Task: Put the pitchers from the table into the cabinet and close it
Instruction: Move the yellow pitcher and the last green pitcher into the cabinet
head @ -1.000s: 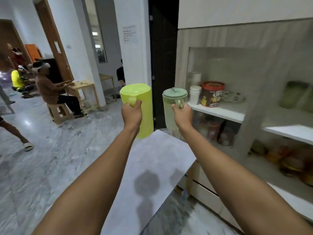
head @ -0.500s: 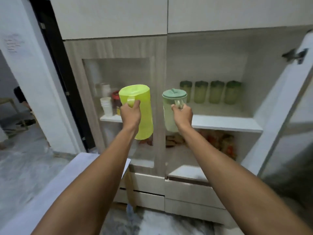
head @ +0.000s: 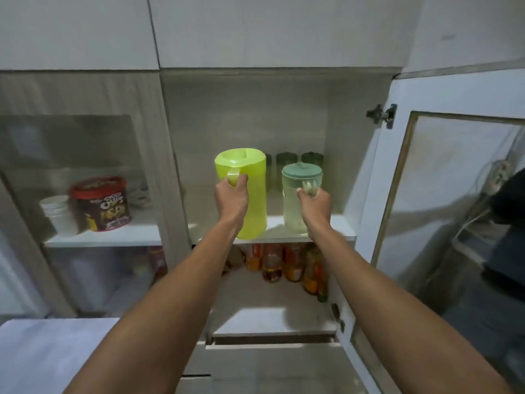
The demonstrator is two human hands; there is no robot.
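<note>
Left hand (head: 231,199) is closed around the handle of the yellow pitcher (head: 250,191); I note that pitcher upright at the front edge of the shelf (head: 338,223), its base at or just above the board, and I cannot tell which. Right hand (head: 314,201) grips the handle of the green-lidded pitcher (head: 295,206), also upright, to the right of the yellow pitcher and apart from it, low over the same shelf. Both arms reach forward into the open cabinet bay. Behind the pitchers, at the back of the shelf, I see dark green jars (head: 287,162), partly hidden. Below the shelf stands a row of bottles (head: 284,263). The door (head: 426,194) right of the shelf hangs open on its hinge (head: 382,115). Left of the shelf, behind a closed glass door, I record a red-lidded tub (head: 100,204) beside a white cup stack (head: 59,213).
</note>
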